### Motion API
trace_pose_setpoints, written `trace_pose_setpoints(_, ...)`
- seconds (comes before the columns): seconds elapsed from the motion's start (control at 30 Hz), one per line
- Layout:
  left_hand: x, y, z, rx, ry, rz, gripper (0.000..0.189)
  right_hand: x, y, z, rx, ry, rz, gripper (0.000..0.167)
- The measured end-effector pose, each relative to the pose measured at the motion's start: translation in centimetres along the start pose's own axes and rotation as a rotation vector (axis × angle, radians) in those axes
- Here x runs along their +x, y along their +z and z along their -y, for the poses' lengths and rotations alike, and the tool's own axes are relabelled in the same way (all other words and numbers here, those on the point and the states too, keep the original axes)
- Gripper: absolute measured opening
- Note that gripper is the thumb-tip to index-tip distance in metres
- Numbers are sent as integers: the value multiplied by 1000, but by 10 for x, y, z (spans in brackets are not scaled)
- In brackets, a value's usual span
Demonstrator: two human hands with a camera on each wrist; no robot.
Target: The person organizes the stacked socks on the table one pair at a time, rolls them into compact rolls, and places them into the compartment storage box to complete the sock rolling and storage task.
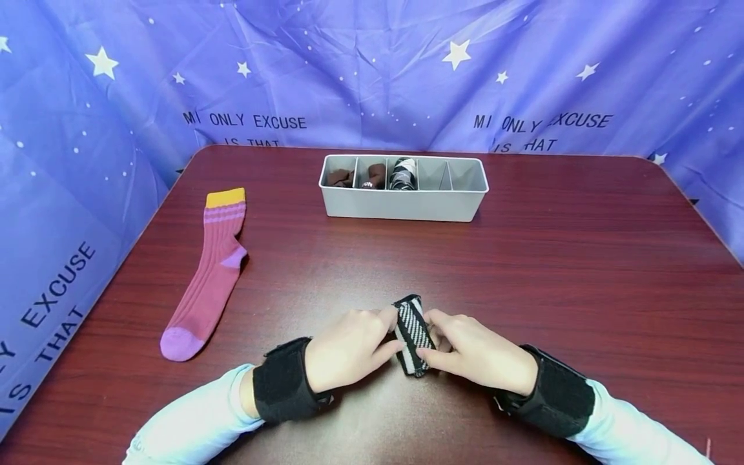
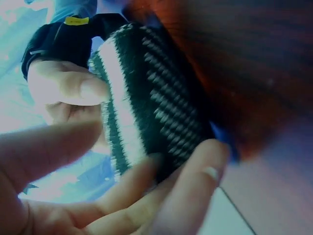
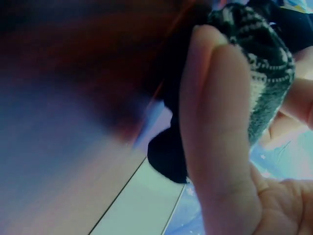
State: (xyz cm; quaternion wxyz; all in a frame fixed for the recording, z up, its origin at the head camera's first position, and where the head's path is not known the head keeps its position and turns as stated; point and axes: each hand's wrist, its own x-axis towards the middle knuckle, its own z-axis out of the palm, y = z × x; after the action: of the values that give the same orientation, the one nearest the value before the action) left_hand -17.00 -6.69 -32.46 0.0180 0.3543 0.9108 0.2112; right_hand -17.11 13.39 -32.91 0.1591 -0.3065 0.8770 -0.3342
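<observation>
Both hands hold a black-and-white sock folded into a small bundle, low over the front middle of the table. My left hand grips its left side, thumb towards me. On the opposite side my right hand holds it between thumb and fingers. The left wrist view shows the knitted stripes of the sock up close, with left fingers along its edge. In the right wrist view, right-hand fingers cover much of the sock, and its folded layers show at the top.
A grey divided box stands at the back of the table. Brown rolled socks and a black-and-white rolled one lie in its left and middle compartments. A pink sock with yellow cuff lies flat at left.
</observation>
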Motion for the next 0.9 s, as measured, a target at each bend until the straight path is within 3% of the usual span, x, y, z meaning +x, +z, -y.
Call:
trace_pose_setpoints(0.23, 9, -1, 7, -383, -18, -29, 23, 0, -3, -1, 98, -47, -67, 21)
trace_pose_setpoints(0.4, 16, -1, 13, -579, -86, -109, 32, 2, -7, -2, 342, -28, -82, 26)
trace_pose_setpoints(0.57, 21, 0, 22, -706, -165, -126, 39, 4, -7, -4, 532, -36, -100, 28)
trace_pose_setpoints(0.7, 24, 3, 25, -791, -231, -99, 42, 5, -6, -6, 578, -35, -117, 28)
trace_pose_setpoints(0.9, 26, 7, 23, -963, -272, 17, 43, 6, -4, -5, 574, -77, -108, 26)
